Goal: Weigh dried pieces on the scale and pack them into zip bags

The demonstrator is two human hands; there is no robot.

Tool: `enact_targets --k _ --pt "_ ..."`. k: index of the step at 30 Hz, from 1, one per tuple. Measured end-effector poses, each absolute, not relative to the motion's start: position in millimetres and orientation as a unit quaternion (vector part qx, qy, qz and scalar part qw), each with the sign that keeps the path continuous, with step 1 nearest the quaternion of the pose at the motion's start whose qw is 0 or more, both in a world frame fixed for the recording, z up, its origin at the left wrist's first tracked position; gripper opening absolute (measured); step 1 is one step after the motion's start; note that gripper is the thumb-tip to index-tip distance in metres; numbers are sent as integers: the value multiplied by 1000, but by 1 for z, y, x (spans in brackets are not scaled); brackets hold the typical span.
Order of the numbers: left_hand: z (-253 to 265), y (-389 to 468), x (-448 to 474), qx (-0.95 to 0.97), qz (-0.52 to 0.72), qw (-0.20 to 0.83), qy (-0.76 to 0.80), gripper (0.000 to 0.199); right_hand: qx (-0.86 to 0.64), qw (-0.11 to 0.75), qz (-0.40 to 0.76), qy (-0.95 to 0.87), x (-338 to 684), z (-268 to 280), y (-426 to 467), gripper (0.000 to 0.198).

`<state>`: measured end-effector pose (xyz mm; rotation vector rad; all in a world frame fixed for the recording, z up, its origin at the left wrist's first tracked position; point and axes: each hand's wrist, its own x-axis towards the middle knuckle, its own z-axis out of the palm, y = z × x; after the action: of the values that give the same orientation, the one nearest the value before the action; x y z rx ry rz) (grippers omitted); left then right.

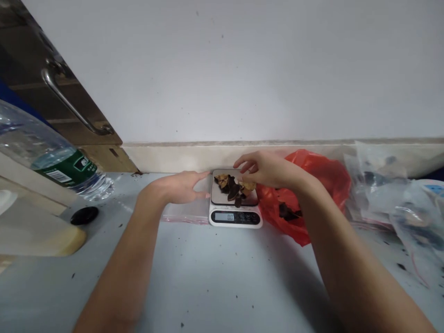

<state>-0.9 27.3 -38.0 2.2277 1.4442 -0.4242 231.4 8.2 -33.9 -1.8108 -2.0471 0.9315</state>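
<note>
A white kitchen scale (236, 219) with a grey weighing plate lies against the wall, and its display seems to read 0.0. Dark brown and tan dried pieces (233, 188), similar to dried fungus, are heaped on the plate. My left hand (182, 187) is at the scale's left edge, thumb and fingers apart, over a clear zip bag (189, 212) lying flat. My right hand (266, 170) hovers at the heap with curved, separated fingers and nothing visible in them. Beside the scale, a red plastic bag (321, 175) gapes open with more dark pieces (287, 212) inside.
Several clear bags with dark contents (416, 222) lie at the right. On the left are a green-labelled water bottle (65, 162), a translucent container (38, 231) and a black oval object (84, 215). Dark crumbs dot the pale tabletop (208, 286); a white wall (243, 74) rises behind.
</note>
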Motion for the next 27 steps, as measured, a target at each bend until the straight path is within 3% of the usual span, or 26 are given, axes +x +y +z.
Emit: enact_targets --k 5,14,23,27 --pt "-28 24 -5 790 -176 207 549 83 -614 160 326 -701 235 -30 9 25" --pt "-17 15 4 774 -179 221 566 73 -568 238 319 -721 263 -12 -4 25" --pt "-20 16 1 760 -211 213 576 60 -559 224 325 -729 278 -9 -8 33" --pt "-24 18 -2 761 -235 220 563 67 -541 190 328 -751 289 -2 -15 37"
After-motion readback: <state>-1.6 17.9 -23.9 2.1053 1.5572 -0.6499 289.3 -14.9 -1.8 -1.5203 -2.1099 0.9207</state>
